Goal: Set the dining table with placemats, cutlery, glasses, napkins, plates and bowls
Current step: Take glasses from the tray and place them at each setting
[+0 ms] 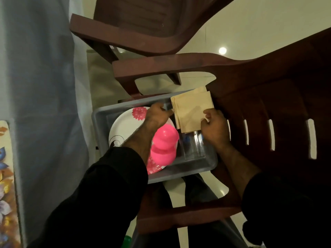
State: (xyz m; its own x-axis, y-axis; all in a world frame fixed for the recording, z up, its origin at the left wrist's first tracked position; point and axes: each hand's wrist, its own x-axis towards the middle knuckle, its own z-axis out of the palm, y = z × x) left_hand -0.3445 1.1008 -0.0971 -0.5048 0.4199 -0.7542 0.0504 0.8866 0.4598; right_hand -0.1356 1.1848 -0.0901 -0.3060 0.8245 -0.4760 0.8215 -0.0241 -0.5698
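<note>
Beige napkins (192,110) were pinched by both the left hand (157,113) and the right hand (213,122); loose sheets could be dropped among the glasses (193,145).

Glasses (194,145) blurred, perhaps two.

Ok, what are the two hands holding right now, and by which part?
Both hold the stack of beige napkins: the left hand pinches its left edge, the right hand grips its lower right corner.
</note>
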